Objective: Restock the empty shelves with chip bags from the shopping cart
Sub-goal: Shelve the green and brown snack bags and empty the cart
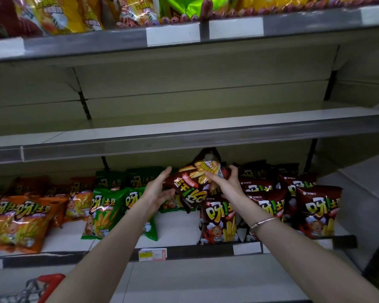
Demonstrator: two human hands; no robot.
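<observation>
Shopping cart (46, 283): red handle corner only, at 7 o'clock, nearest the lens; contents out of view. Both forearms reach up from it toward centre.

Right hand (227, 184), just right of centre: fingers curled over the upper edge of a brown chip bag (190, 189), gripping it. A bracelet (260, 224) is on that wrist.

Left hand (159, 189), just left of centre: fingers straight and spread, palm toward the bag's left side. Cannot tell whether it touches.

The bag is print upside down and tilted, in the air above the lower shelf (179, 226), between the green bags (107, 206) at 9 o'clock and the brown row (271, 202) at 3 o'clock.

Judgement: placing step, one bag.
- Turn it print upright before setting down.
- Bare shelf shows below the bag; stand it there, against the front brown bag (221, 217), face out.
- Support both sides lightly; the bag is puffed and likely to tip or crush.

Middle shelf (184, 123), at 12 o'clock, holds nothing: much restocking remains.
</observation>
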